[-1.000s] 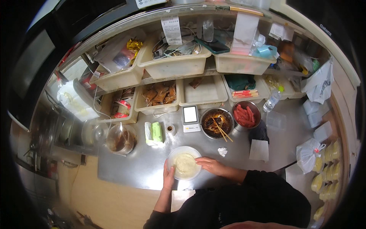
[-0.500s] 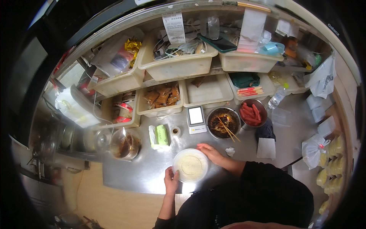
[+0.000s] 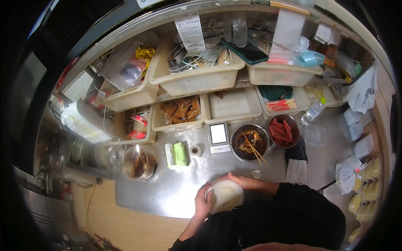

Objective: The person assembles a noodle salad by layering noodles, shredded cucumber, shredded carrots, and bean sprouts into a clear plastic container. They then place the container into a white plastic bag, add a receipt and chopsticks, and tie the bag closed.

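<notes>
A round white plastic tub with a see-through lid (image 3: 227, 196) is close to my body, by the counter's front edge, and looks tilted. My left hand (image 3: 203, 202) grips its left side, fingers over the rim. My right hand (image 3: 240, 180) curls around the far right of its rim. The tub's near edge is partly hidden by my black clothing. Beyond my hands are a green tissue pack (image 3: 180, 154), a small roll (image 3: 195, 151) and a scale with a white screen (image 3: 218, 134).
Behind my right arm stand a steel bowl of dark sauce (image 3: 239, 157) with chopsticks (image 3: 253, 147) and a pot of red sausages (image 3: 281, 130). A clear jar of brown sauce (image 3: 139, 163) is at left. Bins (image 3: 197, 83) line the shelves; a bottle (image 3: 313, 112) stands at right.
The tub has come nearer my body and shifted right, now tilted. My left hand has moved up onto its rim, and my right hand wraps it more closely.
</notes>
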Available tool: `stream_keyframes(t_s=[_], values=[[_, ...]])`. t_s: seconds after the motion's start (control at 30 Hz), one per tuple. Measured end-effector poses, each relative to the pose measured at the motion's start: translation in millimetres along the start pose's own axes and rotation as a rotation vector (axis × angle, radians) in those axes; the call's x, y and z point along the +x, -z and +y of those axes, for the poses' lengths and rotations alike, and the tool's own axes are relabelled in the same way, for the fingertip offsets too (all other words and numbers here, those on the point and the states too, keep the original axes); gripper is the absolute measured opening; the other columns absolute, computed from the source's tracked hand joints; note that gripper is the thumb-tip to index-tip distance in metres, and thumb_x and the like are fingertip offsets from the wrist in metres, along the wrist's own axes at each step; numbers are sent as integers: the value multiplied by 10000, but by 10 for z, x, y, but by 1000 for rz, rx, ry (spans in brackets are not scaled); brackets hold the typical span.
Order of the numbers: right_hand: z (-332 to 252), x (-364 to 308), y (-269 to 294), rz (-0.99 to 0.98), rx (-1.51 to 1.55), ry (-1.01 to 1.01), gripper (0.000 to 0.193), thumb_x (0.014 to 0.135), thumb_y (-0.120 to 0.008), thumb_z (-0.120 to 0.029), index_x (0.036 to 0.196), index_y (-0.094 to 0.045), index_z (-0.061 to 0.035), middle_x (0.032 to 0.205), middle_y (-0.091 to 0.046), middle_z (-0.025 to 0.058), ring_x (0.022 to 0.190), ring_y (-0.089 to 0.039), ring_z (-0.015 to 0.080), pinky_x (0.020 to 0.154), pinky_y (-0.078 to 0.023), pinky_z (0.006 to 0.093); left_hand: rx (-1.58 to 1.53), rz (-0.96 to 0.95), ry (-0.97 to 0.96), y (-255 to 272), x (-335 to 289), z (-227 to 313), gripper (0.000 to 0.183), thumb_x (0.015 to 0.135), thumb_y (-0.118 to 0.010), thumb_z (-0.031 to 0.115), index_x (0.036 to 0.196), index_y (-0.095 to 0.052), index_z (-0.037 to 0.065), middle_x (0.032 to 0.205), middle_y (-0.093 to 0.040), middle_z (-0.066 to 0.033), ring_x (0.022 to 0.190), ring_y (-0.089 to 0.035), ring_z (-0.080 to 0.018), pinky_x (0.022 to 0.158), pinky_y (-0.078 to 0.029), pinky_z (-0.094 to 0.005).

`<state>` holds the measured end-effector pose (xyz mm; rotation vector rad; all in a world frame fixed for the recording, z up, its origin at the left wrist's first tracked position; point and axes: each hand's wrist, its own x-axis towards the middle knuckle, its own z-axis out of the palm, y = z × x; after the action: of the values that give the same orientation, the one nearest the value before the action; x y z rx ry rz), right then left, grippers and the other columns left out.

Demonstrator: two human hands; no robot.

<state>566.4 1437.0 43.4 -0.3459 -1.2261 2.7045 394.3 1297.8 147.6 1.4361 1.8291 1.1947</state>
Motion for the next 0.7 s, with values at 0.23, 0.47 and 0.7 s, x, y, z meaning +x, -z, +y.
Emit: stream_keyframes(t_s=[0.23,0.47,0.7], values=[[-296,-208,-153,228,-240,-3,514,998,-401,-405,1292,-519,0,1238,-580,94,1136,-520,156,994,-402,311,268,-11,-223,50,86,281,144,791,-642,4,922,-593,39,963,-657,-121,890,-613,-315,816,-477,-398],[-325,-278,-189,523,-691,121,267,972,-531,-176,1120,-641,17,939,-694,35,858,-597,76,769,-495,245,400,11,-545,98,270,408,209,714,-644,-19,914,-610,31,948,-654,-113,877,-620,-295,774,-496,-384],[-217,-309,-205,656,-648,193,244,962,-546,-167,1074,-655,22,866,-682,8,788,-562,48,695,-487,237,440,-46,-642,238,91,458,230,634,-634,-55,842,-609,41,857,-656,-85,794,-631,-259,714,-524,-353]])
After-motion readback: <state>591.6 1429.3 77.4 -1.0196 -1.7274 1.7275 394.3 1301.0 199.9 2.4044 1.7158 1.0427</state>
